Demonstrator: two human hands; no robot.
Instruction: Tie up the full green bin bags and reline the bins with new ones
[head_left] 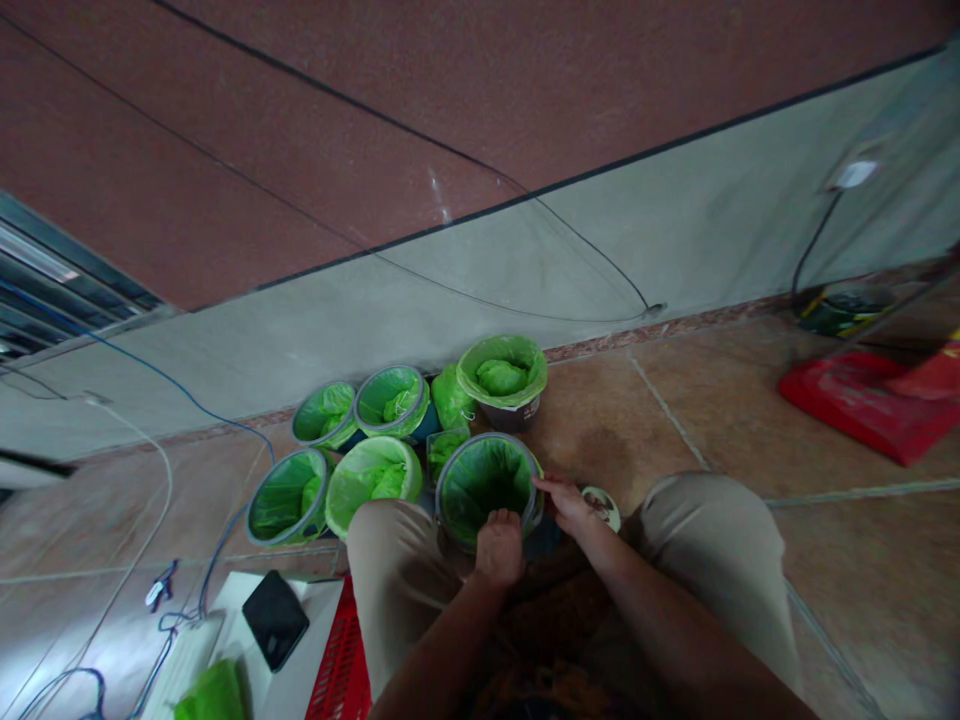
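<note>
Brown tiled floor (615, 420) along a grey wall carries a cluster of small lined bins (390, 400); the nearest grey round bin (438, 495), fitted with a green plastic liner (484, 480), stands between the crouching person's knees. Left hand (499, 548) rests on the near rim, fingers curled down over it. Right hand (570, 505) lies at the right rim, fingers stretched out to the liner's edge; whether they pinch it cannot be told.
</note>
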